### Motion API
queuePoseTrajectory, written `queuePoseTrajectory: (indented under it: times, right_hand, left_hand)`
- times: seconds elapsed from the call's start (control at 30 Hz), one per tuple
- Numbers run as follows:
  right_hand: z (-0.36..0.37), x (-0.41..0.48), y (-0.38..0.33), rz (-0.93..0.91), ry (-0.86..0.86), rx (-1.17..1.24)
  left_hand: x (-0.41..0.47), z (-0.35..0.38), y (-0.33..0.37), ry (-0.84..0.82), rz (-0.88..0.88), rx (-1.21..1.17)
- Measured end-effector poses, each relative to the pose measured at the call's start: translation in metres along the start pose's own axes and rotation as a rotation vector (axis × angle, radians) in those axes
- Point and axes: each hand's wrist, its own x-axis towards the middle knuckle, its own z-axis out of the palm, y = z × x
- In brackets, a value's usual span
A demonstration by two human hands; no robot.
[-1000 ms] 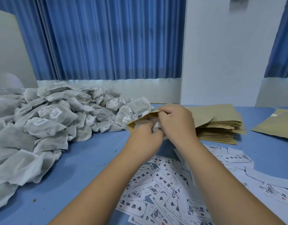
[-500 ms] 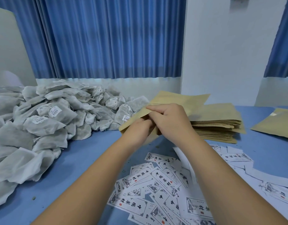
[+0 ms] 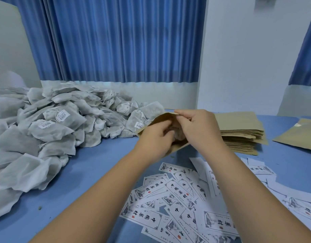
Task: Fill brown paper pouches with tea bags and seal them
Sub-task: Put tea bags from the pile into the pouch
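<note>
Above the blue table (image 3: 91, 165) I hold a brown paper pouch (image 3: 161, 118) with its mouth open toward me. My right hand (image 3: 198, 127) pinches the pouch's upper edge between thumb and fingers. My left hand (image 3: 156, 137) has its curled fingers at the pouch mouth, where something pale shows; I cannot tell what it is. A big heap of grey-white tea bags (image 3: 51, 130) with small labels lies at the left. A stack of flat brown pouches (image 3: 240, 135) sits just right of my hands.
Many white printed label stickers (image 3: 177, 199) are scattered on the table in front of me. One brown pouch (image 3: 298, 137) lies alone at the far right. Blue curtains (image 3: 116, 39) and a white wall stand behind the table.
The pouch, raised and held nearly flat half a second ago, has come down and its mouth is spread open. My left fingers now sit at the opening.
</note>
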Motion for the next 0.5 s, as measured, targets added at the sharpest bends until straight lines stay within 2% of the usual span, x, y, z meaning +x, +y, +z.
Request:
queuePoseTrajectory:
  times: [0.1,0.17,0.2,0.27,0.33,0.37,0.43,0.5]
  right_hand:
    - [-0.005,0.001,0.002,-0.053,0.045,-0.040]
    - [-0.007,0.002,0.003,-0.095,0.074,-0.045]
    - [-0.008,0.002,0.004,-0.101,0.085,-0.041]
    - [-0.011,0.003,0.006,-0.078,0.090,-0.022]
    - [-0.016,0.005,0.008,-0.034,0.077,-0.035]
    - [-0.018,0.006,0.009,-0.025,0.074,-0.070]
    - [-0.020,0.007,0.008,-0.041,0.101,-0.215]
    - [-0.018,0.007,0.001,-0.150,0.186,-0.355]
  left_hand:
    - [-0.012,-0.016,-0.006,0.355,0.276,0.145]
    - [-0.011,-0.026,-0.011,0.484,0.308,0.325]
    - [-0.008,-0.029,-0.012,0.448,0.246,0.386]
    - [0.002,-0.032,-0.012,0.212,0.091,0.396]
    - [0.014,-0.031,-0.010,0.020,0.056,0.317]
    - [0.020,-0.029,-0.008,-0.005,0.067,0.285]
    - [0.032,-0.026,-0.005,0.049,0.062,0.246]
    - [0.040,-0.024,-0.002,0.119,0.079,0.241]
